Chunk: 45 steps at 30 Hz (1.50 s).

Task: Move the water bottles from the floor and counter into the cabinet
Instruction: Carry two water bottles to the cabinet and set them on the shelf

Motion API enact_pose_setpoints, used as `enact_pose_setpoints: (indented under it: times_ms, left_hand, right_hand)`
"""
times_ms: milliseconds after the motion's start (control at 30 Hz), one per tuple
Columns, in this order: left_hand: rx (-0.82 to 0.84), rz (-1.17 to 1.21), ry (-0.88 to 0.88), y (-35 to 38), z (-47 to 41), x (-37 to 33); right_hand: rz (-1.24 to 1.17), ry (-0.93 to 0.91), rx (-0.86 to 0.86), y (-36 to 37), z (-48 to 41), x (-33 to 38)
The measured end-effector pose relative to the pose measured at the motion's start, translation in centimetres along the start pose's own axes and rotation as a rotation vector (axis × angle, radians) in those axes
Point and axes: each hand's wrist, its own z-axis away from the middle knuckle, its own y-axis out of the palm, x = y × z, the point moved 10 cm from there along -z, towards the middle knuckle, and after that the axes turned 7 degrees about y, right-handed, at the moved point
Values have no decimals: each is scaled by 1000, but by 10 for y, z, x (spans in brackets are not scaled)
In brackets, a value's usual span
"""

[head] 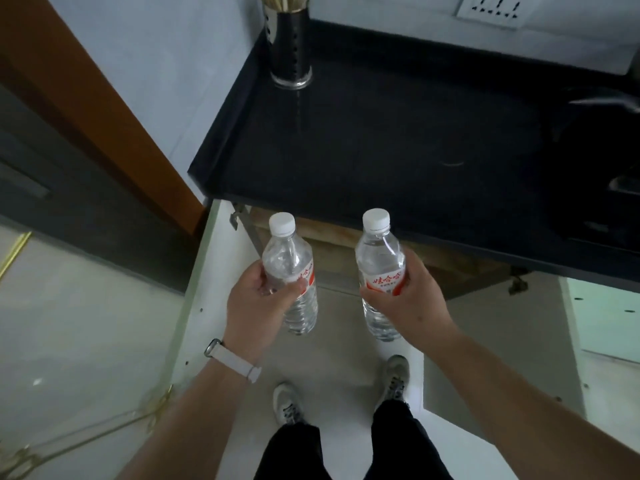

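Observation:
Two clear water bottles with white caps and red-and-white labels are held upright in front of me. My left hand grips the left bottle round its label. My right hand grips the right bottle the same way. Both bottles hang above the floor, just in front of the black counter edge. Below the counter the cabinet is open, and a strip of its wooden inside shows behind the bottle necks.
The cabinet's white doors stand open on both sides, the left door and the right door. A perforated metal utensil holder stands at the counter's back left. A wall socket is at the top. My feet stand on the grey floor.

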Motion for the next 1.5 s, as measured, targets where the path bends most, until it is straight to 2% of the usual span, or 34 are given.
enact_pose_setpoints:
  times_ms: [267, 600, 800, 933, 1133, 1333, 1500]
  left_hand:
    - [-87, 41, -61, 48, -38, 119]
    - [-207, 69, 67, 91, -132, 294]
    - [-247, 37, 162, 99, -174, 354]
    - [-248, 54, 242, 95, -193, 351]
    - [-275, 111, 367, 84, -212, 302]
    - [-393, 120, 474, 60, -228, 240]
    - [-372, 66, 539, 58, -249, 201]
  right_hand:
    - [54, -103, 56, 63, -91, -92]
    - [-101, -197, 126, 166, -229, -198]
    - [-168, -306, 150, 212, -293, -216]
    - [-195, -373, 179, 221, -311, -203]
    - [-217, -435, 187, 215, -324, -165]
    - [-255, -527, 105, 185, -332, -106]
    - [-270, -579, 45, 172, -347, -69]
